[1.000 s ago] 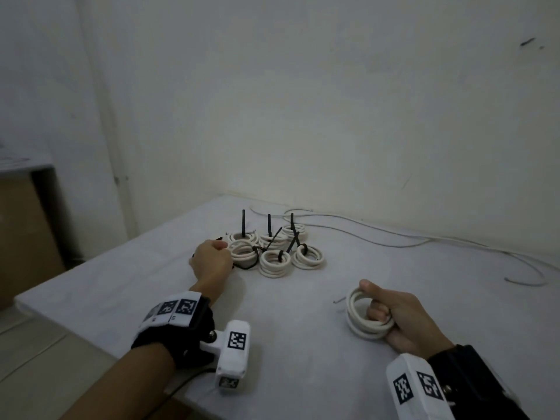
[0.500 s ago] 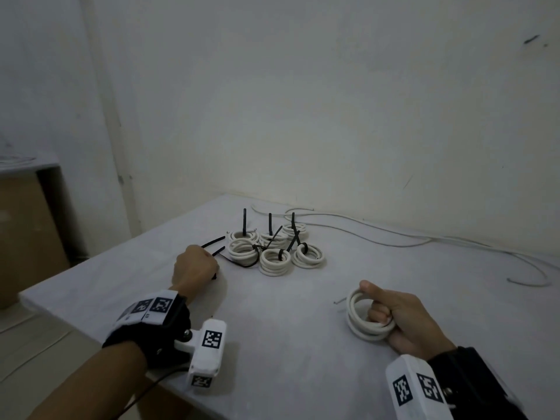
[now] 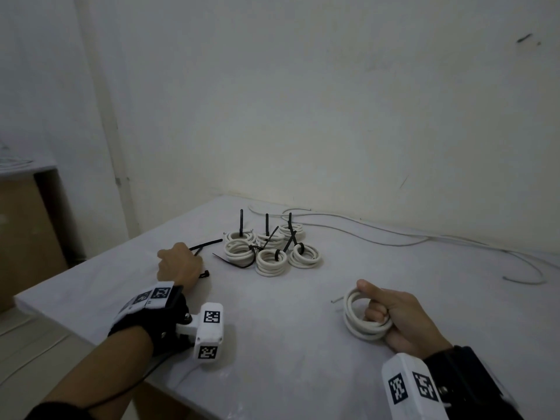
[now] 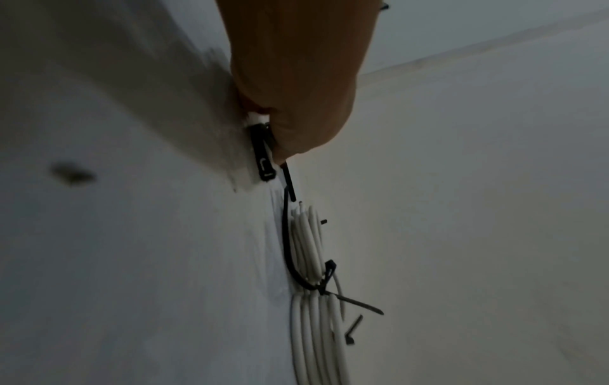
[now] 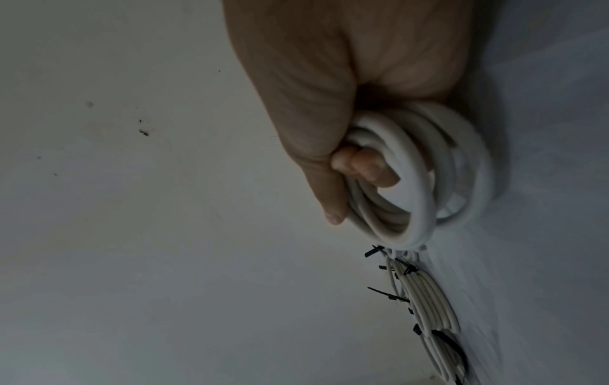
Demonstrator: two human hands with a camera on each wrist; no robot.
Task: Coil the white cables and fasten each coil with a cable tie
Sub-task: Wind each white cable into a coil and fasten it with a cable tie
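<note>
My right hand [image 3: 391, 319] grips a white cable coil [image 3: 360, 316] just above the table, thumb on top and fingers through the ring; the same coil [image 5: 425, 177] fills the right wrist view. My left hand [image 3: 178, 265] pinches black cable ties [image 3: 206, 244] left of the tied coils. One tie's head [image 4: 263, 156] pokes out under the fingers [image 4: 296, 109]. Several white coils fastened with black ties [image 3: 272, 251] lie grouped in the middle of the table.
Loose white cables [image 3: 394, 237] trail along the wall at the back right of the white table [image 3: 272, 344]. One loose black tie [image 3: 233, 262] lies beside the tied coils. A brown cabinet [image 3: 27, 231] stands left, beyond the table edge.
My left hand has drawn back from the tied coils toward the left front, bringing black ties with it. The right hand and its coil have stayed put.
</note>
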